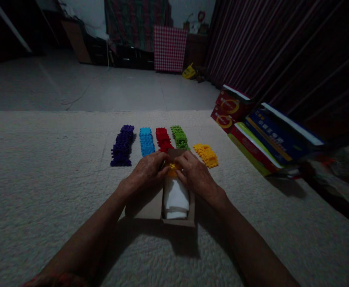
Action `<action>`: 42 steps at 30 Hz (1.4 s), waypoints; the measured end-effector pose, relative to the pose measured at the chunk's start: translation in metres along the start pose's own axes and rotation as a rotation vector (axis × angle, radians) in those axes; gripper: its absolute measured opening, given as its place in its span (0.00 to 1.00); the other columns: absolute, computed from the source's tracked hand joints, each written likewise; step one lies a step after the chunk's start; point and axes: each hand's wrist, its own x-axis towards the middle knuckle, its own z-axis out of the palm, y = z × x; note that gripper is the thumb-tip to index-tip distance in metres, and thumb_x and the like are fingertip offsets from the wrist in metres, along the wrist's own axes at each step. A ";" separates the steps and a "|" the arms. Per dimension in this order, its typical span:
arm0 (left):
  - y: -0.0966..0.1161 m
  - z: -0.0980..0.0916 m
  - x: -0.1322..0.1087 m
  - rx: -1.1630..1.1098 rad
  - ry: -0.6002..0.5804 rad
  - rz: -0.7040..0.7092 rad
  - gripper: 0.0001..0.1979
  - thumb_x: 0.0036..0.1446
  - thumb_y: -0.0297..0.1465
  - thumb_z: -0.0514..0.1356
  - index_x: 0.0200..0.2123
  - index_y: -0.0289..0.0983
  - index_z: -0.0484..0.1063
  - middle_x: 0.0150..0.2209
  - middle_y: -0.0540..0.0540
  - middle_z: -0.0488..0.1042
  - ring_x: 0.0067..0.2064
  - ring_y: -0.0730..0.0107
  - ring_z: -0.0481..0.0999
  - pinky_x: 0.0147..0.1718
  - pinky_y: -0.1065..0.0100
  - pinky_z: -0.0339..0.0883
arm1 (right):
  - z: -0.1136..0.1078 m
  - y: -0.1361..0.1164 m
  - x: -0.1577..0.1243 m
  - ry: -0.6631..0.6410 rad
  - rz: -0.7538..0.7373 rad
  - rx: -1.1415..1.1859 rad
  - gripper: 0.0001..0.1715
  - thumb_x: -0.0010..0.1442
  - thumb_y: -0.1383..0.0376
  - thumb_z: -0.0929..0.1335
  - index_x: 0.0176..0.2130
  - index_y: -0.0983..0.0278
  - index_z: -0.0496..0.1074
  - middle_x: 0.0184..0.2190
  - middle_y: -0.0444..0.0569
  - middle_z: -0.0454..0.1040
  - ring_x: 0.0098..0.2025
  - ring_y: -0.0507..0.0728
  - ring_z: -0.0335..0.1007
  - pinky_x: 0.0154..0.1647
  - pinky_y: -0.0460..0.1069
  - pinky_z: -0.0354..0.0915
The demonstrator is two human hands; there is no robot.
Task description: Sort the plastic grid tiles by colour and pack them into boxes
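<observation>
My left hand (153, 167) and my right hand (192, 171) meet over the far end of an open cardboard box (179, 222). Between their closed fingertips are yellow interlocking plastic pieces (172, 170), partly covered by the fingers. White folded paper or cloth (176, 199) fills the near part of the box, and its lid lies folded out to the left. Beyond the hands lie rows of notched plastic pieces: purple (122, 145), light blue (146, 141), red (163, 138) and green (179, 136). A yellow row (206, 155) rests right of my right hand.
Everything stands on a pale quilted cover (57, 171). To the right are red cartons (228, 107) and a blue carton (279, 131). Past the cover's far edge is a tiled floor (126, 87), with a red checked cloth (170, 48) beyond. A dark curtain (267, 52) hangs at right.
</observation>
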 end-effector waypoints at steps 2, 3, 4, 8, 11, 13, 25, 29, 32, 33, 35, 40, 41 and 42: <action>-0.001 0.001 0.001 0.005 0.007 0.013 0.06 0.62 0.28 0.57 0.42 0.37 0.70 0.38 0.44 0.75 0.40 0.63 0.74 0.42 0.60 0.68 | 0.001 -0.002 -0.003 -0.014 -0.003 0.010 0.09 0.60 0.74 0.66 0.41 0.63 0.68 0.42 0.53 0.71 0.44 0.59 0.68 0.45 0.53 0.66; -0.002 0.001 0.001 0.012 0.009 0.019 0.05 0.61 0.28 0.58 0.41 0.37 0.71 0.38 0.44 0.75 0.40 0.62 0.74 0.42 0.60 0.68 | 0.001 -0.002 -0.003 -0.024 -0.001 0.017 0.09 0.60 0.74 0.66 0.40 0.63 0.68 0.41 0.53 0.72 0.44 0.59 0.68 0.45 0.53 0.66; -0.002 0.001 0.001 0.021 0.008 0.021 0.04 0.61 0.28 0.58 0.40 0.37 0.71 0.38 0.44 0.75 0.40 0.62 0.74 0.42 0.60 0.68 | 0.002 -0.002 -0.004 -0.034 0.004 0.026 0.09 0.59 0.74 0.66 0.40 0.63 0.67 0.41 0.53 0.72 0.44 0.59 0.68 0.45 0.53 0.66; -0.001 0.001 0.001 0.045 -0.015 0.011 0.04 0.62 0.29 0.57 0.38 0.36 0.71 0.37 0.43 0.74 0.40 0.62 0.74 0.41 0.60 0.68 | 0.003 0.001 -0.003 -0.073 0.010 0.074 0.11 0.59 0.75 0.65 0.41 0.63 0.66 0.41 0.53 0.73 0.43 0.59 0.69 0.45 0.53 0.66; -0.001 0.002 0.002 0.037 -0.008 0.018 0.04 0.63 0.29 0.57 0.37 0.37 0.71 0.37 0.44 0.74 0.40 0.63 0.73 0.42 0.61 0.67 | 0.004 0.004 -0.002 -0.100 -0.014 0.066 0.11 0.59 0.75 0.65 0.43 0.64 0.67 0.42 0.54 0.74 0.44 0.60 0.69 0.46 0.54 0.66; -0.002 0.003 0.002 0.027 0.003 0.028 0.04 0.63 0.29 0.57 0.37 0.37 0.71 0.37 0.44 0.74 0.41 0.63 0.73 0.42 0.61 0.67 | 0.004 0.006 -0.001 -0.120 -0.031 0.061 0.11 0.60 0.74 0.65 0.43 0.64 0.68 0.41 0.54 0.74 0.44 0.60 0.70 0.46 0.54 0.66; 0.000 0.002 0.004 -0.029 0.026 0.022 0.05 0.62 0.31 0.57 0.37 0.38 0.72 0.36 0.46 0.75 0.38 0.65 0.73 0.40 0.63 0.67 | 0.001 0.008 -0.003 -0.038 -0.041 0.131 0.09 0.62 0.73 0.66 0.43 0.63 0.71 0.38 0.50 0.72 0.40 0.57 0.69 0.43 0.51 0.66; -0.003 0.008 0.005 -0.030 0.065 -0.003 0.04 0.61 0.30 0.57 0.36 0.37 0.72 0.35 0.46 0.75 0.36 0.66 0.73 0.38 0.64 0.66 | 0.002 0.003 -0.004 0.001 0.008 0.032 0.10 0.62 0.73 0.66 0.44 0.64 0.71 0.42 0.54 0.72 0.45 0.60 0.69 0.46 0.54 0.67; -0.004 0.013 0.006 -0.016 0.103 -0.029 0.04 0.60 0.30 0.58 0.35 0.36 0.72 0.34 0.45 0.75 0.36 0.66 0.73 0.37 0.64 0.66 | 0.002 -0.001 -0.004 0.028 0.044 -0.029 0.13 0.61 0.74 0.67 0.46 0.64 0.71 0.44 0.55 0.71 0.47 0.61 0.68 0.49 0.55 0.67; -0.004 0.015 0.006 -0.016 0.115 -0.028 0.04 0.60 0.30 0.58 0.35 0.36 0.72 0.34 0.45 0.75 0.36 0.66 0.73 0.37 0.64 0.66 | 0.002 -0.002 -0.004 0.027 0.049 -0.039 0.13 0.61 0.74 0.67 0.46 0.64 0.72 0.44 0.54 0.71 0.47 0.61 0.68 0.49 0.55 0.67; -0.005 0.017 0.006 -0.021 0.133 -0.016 0.03 0.59 0.29 0.59 0.34 0.36 0.71 0.34 0.45 0.74 0.36 0.66 0.73 0.37 0.65 0.66 | 0.002 -0.002 -0.004 0.015 0.048 -0.055 0.11 0.61 0.73 0.67 0.45 0.64 0.72 0.43 0.54 0.71 0.46 0.61 0.67 0.48 0.55 0.66; -0.006 0.019 0.006 -0.045 0.163 0.004 0.02 0.58 0.28 0.59 0.33 0.37 0.71 0.33 0.47 0.73 0.35 0.67 0.72 0.37 0.65 0.66 | 0.004 0.003 -0.003 0.036 0.008 -0.030 0.10 0.61 0.74 0.66 0.43 0.64 0.70 0.42 0.54 0.72 0.45 0.60 0.67 0.47 0.55 0.65; -0.006 0.019 0.006 -0.051 0.163 0.008 0.02 0.58 0.28 0.58 0.33 0.37 0.71 0.33 0.47 0.73 0.35 0.67 0.72 0.37 0.65 0.66 | 0.004 0.005 -0.003 0.035 0.001 -0.017 0.10 0.61 0.75 0.66 0.42 0.63 0.69 0.41 0.53 0.72 0.45 0.60 0.67 0.47 0.55 0.65; -0.006 0.019 0.006 -0.057 0.161 0.011 0.03 0.58 0.28 0.58 0.34 0.37 0.71 0.33 0.46 0.73 0.35 0.67 0.72 0.37 0.65 0.66 | 0.004 0.006 -0.003 0.029 -0.005 -0.005 0.10 0.61 0.75 0.66 0.41 0.63 0.69 0.41 0.52 0.72 0.44 0.60 0.67 0.46 0.54 0.65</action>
